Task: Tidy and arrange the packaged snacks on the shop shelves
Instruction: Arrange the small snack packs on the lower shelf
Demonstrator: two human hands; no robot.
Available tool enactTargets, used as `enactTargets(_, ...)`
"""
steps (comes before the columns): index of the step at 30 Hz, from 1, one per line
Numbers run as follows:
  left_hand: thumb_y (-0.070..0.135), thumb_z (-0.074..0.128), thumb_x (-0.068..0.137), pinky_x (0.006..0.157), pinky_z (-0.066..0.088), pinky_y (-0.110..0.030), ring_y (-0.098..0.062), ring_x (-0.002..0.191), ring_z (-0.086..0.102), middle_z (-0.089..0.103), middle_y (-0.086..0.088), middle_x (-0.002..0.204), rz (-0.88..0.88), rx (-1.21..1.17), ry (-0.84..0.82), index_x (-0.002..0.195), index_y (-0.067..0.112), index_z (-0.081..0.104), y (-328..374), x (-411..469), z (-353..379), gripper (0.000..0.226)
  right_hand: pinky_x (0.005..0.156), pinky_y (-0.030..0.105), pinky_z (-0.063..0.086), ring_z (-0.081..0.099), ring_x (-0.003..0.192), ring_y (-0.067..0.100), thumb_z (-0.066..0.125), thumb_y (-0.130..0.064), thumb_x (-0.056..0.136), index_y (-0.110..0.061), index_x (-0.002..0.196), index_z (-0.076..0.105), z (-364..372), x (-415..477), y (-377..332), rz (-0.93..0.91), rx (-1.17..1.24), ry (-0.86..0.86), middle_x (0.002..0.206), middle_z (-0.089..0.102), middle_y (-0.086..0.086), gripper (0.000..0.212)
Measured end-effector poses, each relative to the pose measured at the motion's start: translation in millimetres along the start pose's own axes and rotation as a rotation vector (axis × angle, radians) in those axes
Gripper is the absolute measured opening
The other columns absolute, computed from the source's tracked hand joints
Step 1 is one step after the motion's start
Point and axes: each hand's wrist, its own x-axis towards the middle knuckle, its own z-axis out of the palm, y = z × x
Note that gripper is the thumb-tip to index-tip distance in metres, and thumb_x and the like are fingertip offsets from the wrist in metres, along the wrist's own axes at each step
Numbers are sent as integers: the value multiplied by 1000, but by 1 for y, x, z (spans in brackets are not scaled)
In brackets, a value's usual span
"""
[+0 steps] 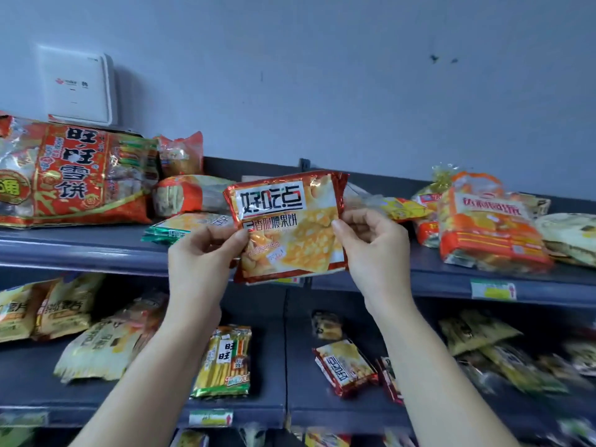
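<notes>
A red-edged cracker packet (pixel 287 224) with a white label and yellow cracker picture is held upright in front of the top shelf (pixel 80 253). My left hand (pixel 206 253) pinches its left edge between thumb and fingers. My right hand (pixel 371 243) pinches its right edge the same way. Behind the packet lie a green-edged packet (pixel 180 229) and orange bags (pixel 190 195) on the top shelf. A second red packet of the same kind (pixel 345 366) lies on the lower shelf (pixel 290 411).
A large red rice-cracker bag (pixel 71 179) fills the top shelf's left end, an orange bag (pixel 487 224) stands at its right. Yellow bags (pixel 45 311) and a stick-snack packet (pixel 225 362) lie on the lower shelf. A white box (pixel 77 85) hangs on the wall.
</notes>
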Motion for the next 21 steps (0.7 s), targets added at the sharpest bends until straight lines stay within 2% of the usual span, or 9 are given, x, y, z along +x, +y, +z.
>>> enactTargets(4, 10, 71, 84, 69, 50, -38, -22, 71, 63, 70, -12, 77, -90, 16, -82, 74, 7, 64, -28, -64, 40, 12, 68, 18, 52, 62, 71, 1, 69, -18, 87, -32, 75, 62, -75, -28, 21, 47, -82, 31, 76, 67, -12, 20)
enactTargets(6, 12, 72, 83, 67, 50, -39, -23, 70, 61, 69, -14, 77, -150, 28, -140, 72, 11, 64, -46, -92, 59, 15, 67, 18, 51, 62, 70, 1, 70, -18, 87, -31, 76, 63, -110, -40, 33, 86, -136, 54, 75, 66, -12, 18)
enactTargets(8, 13, 72, 84, 61, 50, -32, -20, 68, 61, 69, -14, 78, -227, 62, -215, 71, 11, 63, -65, -115, 78, 16, 66, 21, 51, 62, 71, 4, 70, -18, 87, -29, 76, 65, -143, -49, 46, 128, -190, 63, 74, 67, -10, 16)
enactTargets(11, 18, 72, 85, 64, 50, -31, -19, 74, 64, 71, -9, 83, -343, 103, -314, 81, 9, 62, -93, -143, 110, 14, 64, 20, 48, 63, 73, 6, 69, -17, 88, -26, 77, 67, -189, -60, 69, 199, -276, 67, 75, 67, -9, 14)
enactTargets(13, 27, 72, 84, 68, 50, -32, -20, 83, 66, 72, -5, 92, -405, 159, -362, 94, 10, 61, -110, -155, 133, 22, 64, 20, 48, 63, 76, 6, 68, -16, 88, -24, 80, 69, -214, -66, 88, 248, -329, 83, 78, 68, -10, 12)
enactTargets(16, 31, 70, 86, 64, 47, -25, -17, 93, 65, 68, -3, 103, -481, 215, -433, 112, 14, 55, -133, -165, 165, 35, 71, 28, 53, 64, 81, 9, 68, -17, 88, -27, 79, 68, -243, -71, 122, 330, -395, 122, 81, 68, -11, 13)
enactTargets(21, 33, 67, 89, 71, 51, -32, -14, 90, 60, 63, -1, 98, -524, 356, -517, 115, 15, 56, -183, -169, 206, 34, 74, 33, 55, 64, 81, 10, 68, -17, 88, -25, 81, 68, -272, -70, 182, 423, -444, 177, 81, 68, -12, 10)
